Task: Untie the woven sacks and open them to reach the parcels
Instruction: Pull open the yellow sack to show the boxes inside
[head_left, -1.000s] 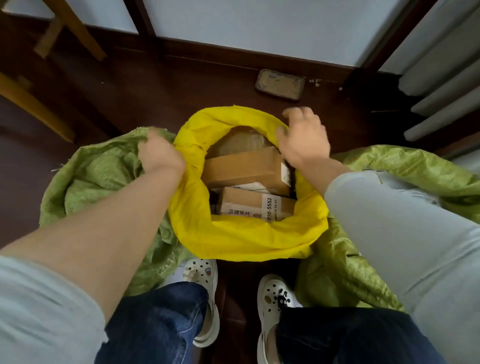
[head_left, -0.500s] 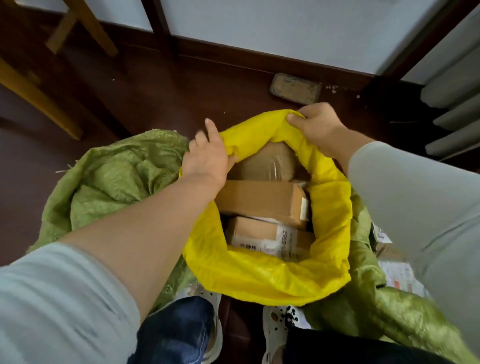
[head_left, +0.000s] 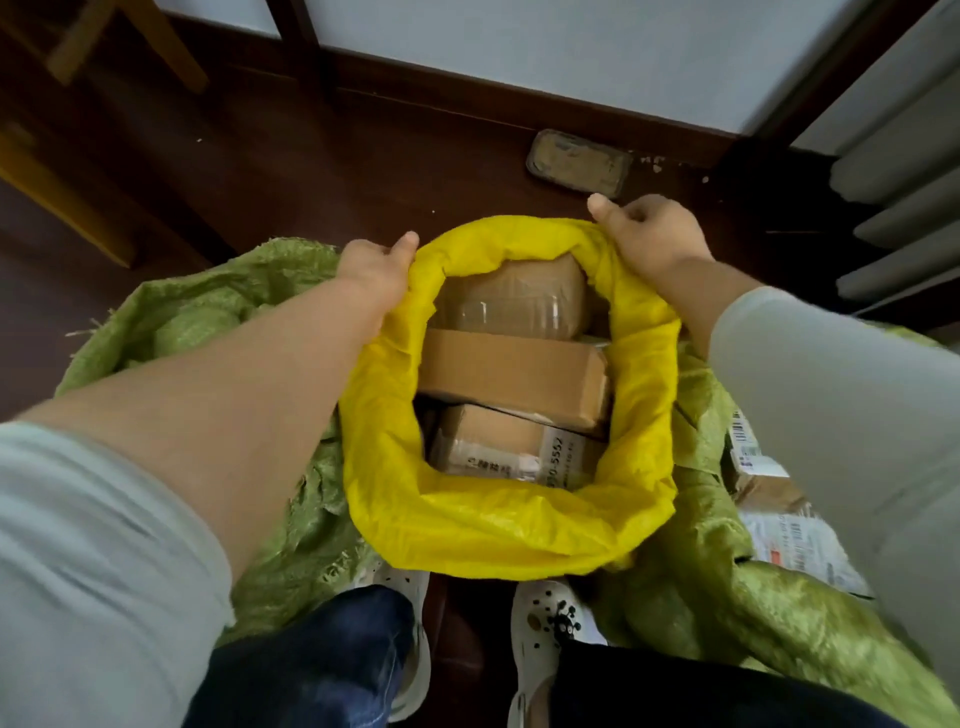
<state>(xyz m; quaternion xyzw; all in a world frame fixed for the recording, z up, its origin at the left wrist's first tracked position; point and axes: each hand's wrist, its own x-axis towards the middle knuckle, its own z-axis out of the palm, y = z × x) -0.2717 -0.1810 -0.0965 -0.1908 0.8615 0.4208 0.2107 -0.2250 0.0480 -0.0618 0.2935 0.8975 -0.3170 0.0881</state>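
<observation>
A yellow woven sack (head_left: 498, 525) stands open on the floor between my feet, its rim rolled outward. Inside lie three brown cardboard parcels: a taped one (head_left: 514, 299) at the back, a plain box (head_left: 511, 371) in the middle, a labelled box (head_left: 498, 449) nearest me. My left hand (head_left: 376, 267) grips the sack's rim at the back left. My right hand (head_left: 652, 236) grips the rim at the back right. A green woven sack (head_left: 208, 322) lies to the left and another green sack (head_left: 727, 613) to the right, with labelled parcels (head_left: 779, 514) showing in it.
The floor is dark wood, with a wall and dark skirting just beyond the sack. A flat grey-brown pad (head_left: 579, 163) lies by the skirting. A white radiator (head_left: 904, 208) stands at the right and wooden furniture legs (head_left: 67, 197) at the far left. My white clogs (head_left: 545, 634) are under the sack's near edge.
My left hand moved from the green sack onto the yellow sack's rim. Both hands have shifted to the back of the rim, and the mouth is now spread wider.
</observation>
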